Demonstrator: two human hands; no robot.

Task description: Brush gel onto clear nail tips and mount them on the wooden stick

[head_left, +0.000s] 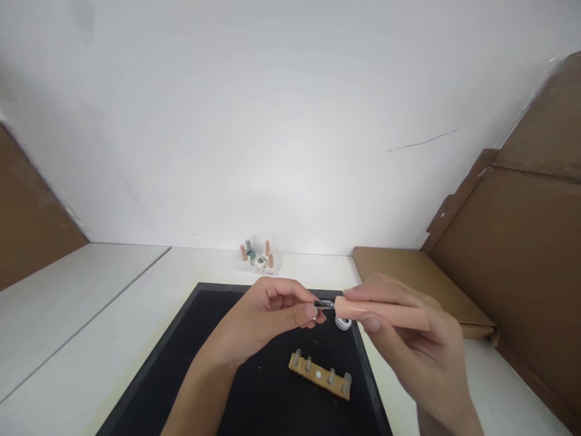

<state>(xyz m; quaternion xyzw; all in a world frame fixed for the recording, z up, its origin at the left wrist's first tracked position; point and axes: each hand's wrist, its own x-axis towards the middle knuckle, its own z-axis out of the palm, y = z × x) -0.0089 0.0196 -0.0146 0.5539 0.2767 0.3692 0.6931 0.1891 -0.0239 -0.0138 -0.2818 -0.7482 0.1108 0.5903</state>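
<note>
Between its thumb and fingers, my left hand (267,312) pinches a small nail tip (320,303) above the black mat (254,387). My right hand (413,339) is closed around a long peach-coloured polish cap (381,312), held nearly level. The thin brush at the cap's left end meets the nail tip. Just behind the brush, a small round white jar (343,323) stands on the mat. Below the hands lies a yellowish strip (318,375) with several clear nail tips standing on it and a white dot at its middle.
A clear holder (247,266) with several polish bottles stands by the white wall (290,133). A flat cardboard box (408,272) lies at the back right. Cardboard panels rise at the left (31,212) and right (535,242).
</note>
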